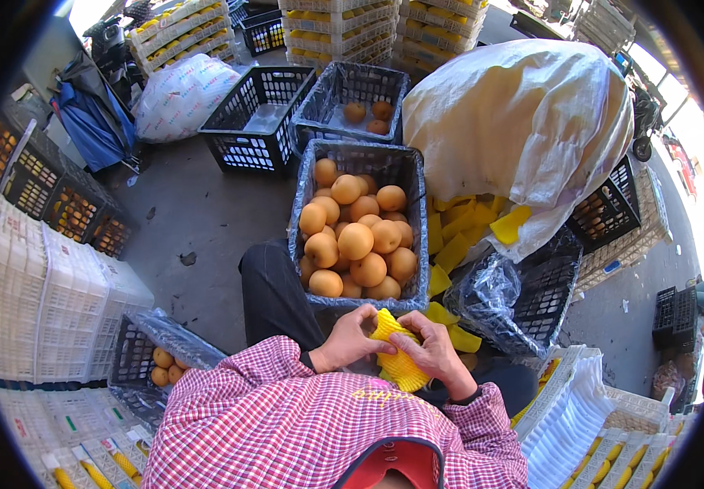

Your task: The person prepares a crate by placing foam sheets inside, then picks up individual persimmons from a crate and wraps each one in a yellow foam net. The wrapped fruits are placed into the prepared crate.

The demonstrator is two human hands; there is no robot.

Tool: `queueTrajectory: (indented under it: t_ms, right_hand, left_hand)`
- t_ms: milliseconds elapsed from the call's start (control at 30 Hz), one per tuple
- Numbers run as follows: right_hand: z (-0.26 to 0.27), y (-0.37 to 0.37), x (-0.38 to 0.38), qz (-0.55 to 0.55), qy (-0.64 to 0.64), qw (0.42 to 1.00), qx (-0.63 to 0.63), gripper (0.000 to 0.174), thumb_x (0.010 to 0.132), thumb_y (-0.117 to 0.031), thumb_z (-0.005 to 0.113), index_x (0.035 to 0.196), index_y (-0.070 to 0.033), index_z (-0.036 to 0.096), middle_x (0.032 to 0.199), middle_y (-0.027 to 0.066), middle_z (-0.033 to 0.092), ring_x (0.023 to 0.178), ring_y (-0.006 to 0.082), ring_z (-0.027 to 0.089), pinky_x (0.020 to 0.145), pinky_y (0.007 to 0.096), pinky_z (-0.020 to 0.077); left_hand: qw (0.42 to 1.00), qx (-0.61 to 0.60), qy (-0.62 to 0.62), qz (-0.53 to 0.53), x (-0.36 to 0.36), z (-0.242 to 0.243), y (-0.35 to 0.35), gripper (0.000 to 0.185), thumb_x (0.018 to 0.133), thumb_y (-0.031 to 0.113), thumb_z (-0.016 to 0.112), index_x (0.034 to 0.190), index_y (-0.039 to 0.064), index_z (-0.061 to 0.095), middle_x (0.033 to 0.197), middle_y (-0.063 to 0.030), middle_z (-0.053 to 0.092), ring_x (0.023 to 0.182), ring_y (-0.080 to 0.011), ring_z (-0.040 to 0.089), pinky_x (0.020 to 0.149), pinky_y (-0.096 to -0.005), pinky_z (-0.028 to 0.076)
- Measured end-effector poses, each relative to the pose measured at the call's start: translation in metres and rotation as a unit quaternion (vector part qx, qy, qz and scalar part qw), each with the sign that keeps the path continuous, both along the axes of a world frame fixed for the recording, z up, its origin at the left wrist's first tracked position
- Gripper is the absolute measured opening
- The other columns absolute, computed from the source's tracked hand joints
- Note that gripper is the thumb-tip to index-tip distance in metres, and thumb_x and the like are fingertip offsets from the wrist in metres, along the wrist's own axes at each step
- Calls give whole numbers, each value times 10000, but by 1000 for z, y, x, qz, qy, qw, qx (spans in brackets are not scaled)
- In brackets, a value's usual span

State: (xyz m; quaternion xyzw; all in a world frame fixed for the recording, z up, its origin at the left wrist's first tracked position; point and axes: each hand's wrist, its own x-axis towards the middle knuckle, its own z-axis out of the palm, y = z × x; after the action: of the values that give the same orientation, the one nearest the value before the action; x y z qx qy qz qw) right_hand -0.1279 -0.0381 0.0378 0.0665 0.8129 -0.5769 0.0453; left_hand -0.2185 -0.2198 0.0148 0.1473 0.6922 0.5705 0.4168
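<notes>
Just above my lap, a yellow foam net sleeve (405, 367) is held between both hands. My left hand (352, 340) pinches its upper left edge with thumb and fingers. On the other side my right hand (434, 349) grips it, thumb across its front. The lower part of the sleeve bulges, but whether a fruit is inside cannot be seen. Directly beyond my hands stands a plastic-lined crate (298, 244), heaped with round brown Asian pears (355, 241). Flat yellow foam sleeves (459, 226) spill out beside its right wall.
A large white sack (511, 116) stands behind the sleeves. A lined black crate (517, 299) sits to the right. Two more crates, a black one (254, 116) and a lined one (352, 85) with three pears, are farther back. White crates (52, 293) are stacked at left.
</notes>
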Motion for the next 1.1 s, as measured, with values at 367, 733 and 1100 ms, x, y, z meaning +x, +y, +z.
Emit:
queueTrajectory:
  t_ms: [367, 733, 1100]
  right_hand:
    - [-207, 146, -218, -236, -73, 912, 328, 606, 839, -375, 696, 1275, 19, 548, 1145, 235, 661, 1079, 384, 634, 955, 445, 480]
    - [-210, 125, -188, -233, -163, 915, 285, 399, 793, -299, 580, 1034, 14, 640, 1045, 279, 666, 1011, 435, 634, 911, 489, 491]
    - [-199, 131, -64, -286, -283, 876, 266, 500, 825, -257, 617, 1217, 43, 540, 1210, 316, 595, 1142, 420, 590, 973, 487, 469]
  left_hand:
    - [978, 116, -159, 74, -46, -66, -31, 530, 853, 132, 780, 1318, 38, 544, 1125, -48, 662, 976, -134, 657, 711, -238, 580]
    - [961, 65, -267, -1, -50, -60, -26, 317, 861, 153, 766, 1127, 16, 660, 941, -67, 706, 603, -105, 640, 593, -229, 552]
    - [955, 79, -202, -203, -31, -10, -47, 363, 903, 122, 727, 1243, 22, 649, 1153, -48, 702, 1043, -133, 637, 980, -283, 464]
